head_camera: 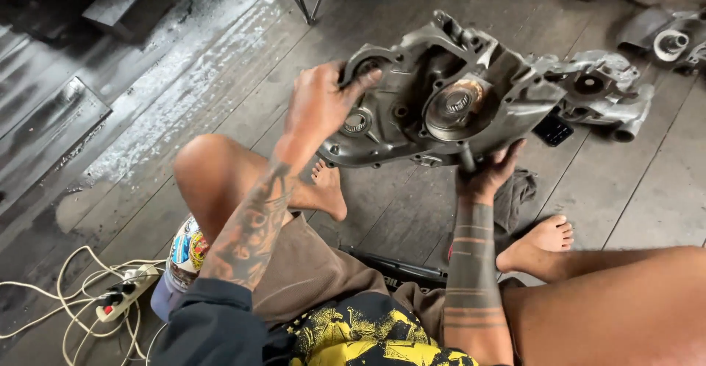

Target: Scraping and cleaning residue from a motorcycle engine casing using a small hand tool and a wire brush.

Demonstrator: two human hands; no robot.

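I sit on a wooden plank floor and hold a large grey metal engine crankcase half [434, 94] up in front of me, its inner side towards me. My left hand [320, 105] grips its left edge, thumb hooked over a round bore. My right hand [485, 175] holds its lower edge from below. A round bearing or gear seat [457, 101] shows in the casing's middle. My bare feet rest on the floor under the casing.
Another grey engine casing [607, 94] lies on the floor behind, with a small black part [553, 129] beside it. More metal parts [673, 42] sit at the top right. A white power strip with cords [125, 292] and a colourful can [187, 252] lie at my left. A rag [515, 197] lies near my right foot.
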